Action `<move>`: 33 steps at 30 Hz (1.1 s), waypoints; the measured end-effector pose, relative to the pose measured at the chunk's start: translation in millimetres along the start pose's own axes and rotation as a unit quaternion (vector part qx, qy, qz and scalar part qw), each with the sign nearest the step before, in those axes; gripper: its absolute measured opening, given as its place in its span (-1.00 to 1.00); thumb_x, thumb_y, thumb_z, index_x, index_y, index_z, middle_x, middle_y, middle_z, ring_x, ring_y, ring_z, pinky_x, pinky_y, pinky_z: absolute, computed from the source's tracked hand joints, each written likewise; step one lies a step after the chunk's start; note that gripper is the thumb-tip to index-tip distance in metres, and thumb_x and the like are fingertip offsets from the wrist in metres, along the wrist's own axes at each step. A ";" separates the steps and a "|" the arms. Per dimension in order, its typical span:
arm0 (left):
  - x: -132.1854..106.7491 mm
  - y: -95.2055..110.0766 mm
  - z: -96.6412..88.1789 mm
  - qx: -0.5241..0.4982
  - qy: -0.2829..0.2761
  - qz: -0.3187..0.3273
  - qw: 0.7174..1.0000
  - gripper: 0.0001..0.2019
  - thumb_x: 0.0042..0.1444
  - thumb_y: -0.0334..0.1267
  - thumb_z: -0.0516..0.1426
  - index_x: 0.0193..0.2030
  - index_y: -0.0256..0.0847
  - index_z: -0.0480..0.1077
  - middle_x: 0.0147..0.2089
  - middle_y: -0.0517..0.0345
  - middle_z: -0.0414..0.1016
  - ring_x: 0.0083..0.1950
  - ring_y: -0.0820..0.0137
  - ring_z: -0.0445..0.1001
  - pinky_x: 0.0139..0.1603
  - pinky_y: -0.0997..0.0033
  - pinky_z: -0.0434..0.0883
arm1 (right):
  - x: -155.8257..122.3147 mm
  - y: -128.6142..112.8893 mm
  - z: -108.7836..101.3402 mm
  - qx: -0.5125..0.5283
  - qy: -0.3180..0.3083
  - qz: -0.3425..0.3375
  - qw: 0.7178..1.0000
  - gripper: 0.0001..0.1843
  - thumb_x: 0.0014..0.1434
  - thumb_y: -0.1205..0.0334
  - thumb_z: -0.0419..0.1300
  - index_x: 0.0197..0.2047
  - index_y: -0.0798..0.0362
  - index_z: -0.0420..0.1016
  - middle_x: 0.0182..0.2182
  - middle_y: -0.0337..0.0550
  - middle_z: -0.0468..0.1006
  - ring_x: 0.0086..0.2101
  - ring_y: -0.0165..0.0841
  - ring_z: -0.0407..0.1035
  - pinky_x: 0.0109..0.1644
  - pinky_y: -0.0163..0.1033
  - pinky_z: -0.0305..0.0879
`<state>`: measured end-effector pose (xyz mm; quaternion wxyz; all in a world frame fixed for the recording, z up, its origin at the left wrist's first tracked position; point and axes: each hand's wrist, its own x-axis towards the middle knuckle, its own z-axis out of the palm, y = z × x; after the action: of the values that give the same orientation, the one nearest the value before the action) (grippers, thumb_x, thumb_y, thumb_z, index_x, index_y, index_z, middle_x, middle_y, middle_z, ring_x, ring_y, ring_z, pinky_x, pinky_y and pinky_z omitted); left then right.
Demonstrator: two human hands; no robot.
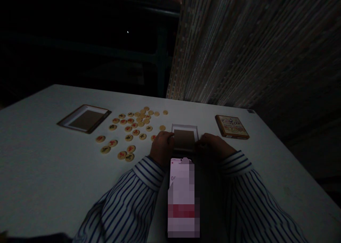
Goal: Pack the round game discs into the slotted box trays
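Observation:
My left hand (161, 147) and my right hand (213, 144) grip the two sides of a small brown folded board (183, 139) that lies on a white tray-like box part (185, 128) in the middle of the table. Both hands have their fingers curled onto the board's edges. Several round wooden game pieces (131, 129) with red or black marks lie scattered to the left of my left hand. Both sleeves are striped blue and white.
An open box half (84, 118) with a brown inside sits at the far left. A printed box lid (232, 126) lies at the right. A lit phone (183, 196) hangs below my hands. The white table (39, 172) ends at a stacked wall behind.

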<state>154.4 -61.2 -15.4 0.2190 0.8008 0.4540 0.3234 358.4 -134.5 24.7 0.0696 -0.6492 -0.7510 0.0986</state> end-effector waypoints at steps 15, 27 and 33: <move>0.3 1.0 -1.0 -0.004 -0.008 -0.017 1.000 -0.75 0.05 -0.40 0.02 -0.17 -0.27 0.45 -0.16 0.01 0.50 -0.08 0.33 0.43 0.00 0.28 0.34 | -2.8 -1.1 -3.2 0.002 0.008 0.016 1.000 -0.76 0.04 0.18 0.19 -0.18 -0.01 0.52 -0.38 -0.14 0.46 -0.37 -0.38 0.34 -0.30 -0.28 0.22; 0.9 2.0 -2.4 -0.015 -0.017 -0.022 1.000 -0.74 0.03 -0.40 0.02 -0.17 -0.30 0.45 -0.16 -0.01 0.49 -0.09 0.32 0.43 -0.02 0.31 0.35 | -0.8 -0.6 -0.7 -0.005 -0.023 0.007 1.000 -0.77 0.07 0.21 0.16 -0.18 -0.05 0.54 -0.38 -0.14 0.46 -0.38 -0.38 0.34 -0.30 -0.27 0.23; 1.1 1.6 -2.0 -0.012 -0.011 -0.015 1.000 -0.76 0.03 -0.40 0.04 -0.18 -0.28 0.45 -0.18 0.01 0.50 -0.10 0.32 0.43 -0.03 0.29 0.36 | -1.3 1.6 0.3 0.003 -0.019 0.008 1.000 -0.77 0.05 0.23 0.17 -0.19 -0.04 0.53 -0.38 -0.15 0.46 -0.37 -0.38 0.35 -0.29 -0.27 0.23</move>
<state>154.3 -60.9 -12.7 0.2382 0.7949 0.4598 0.3162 360.0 -135.6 24.0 0.0560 -0.6530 -0.7466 0.1138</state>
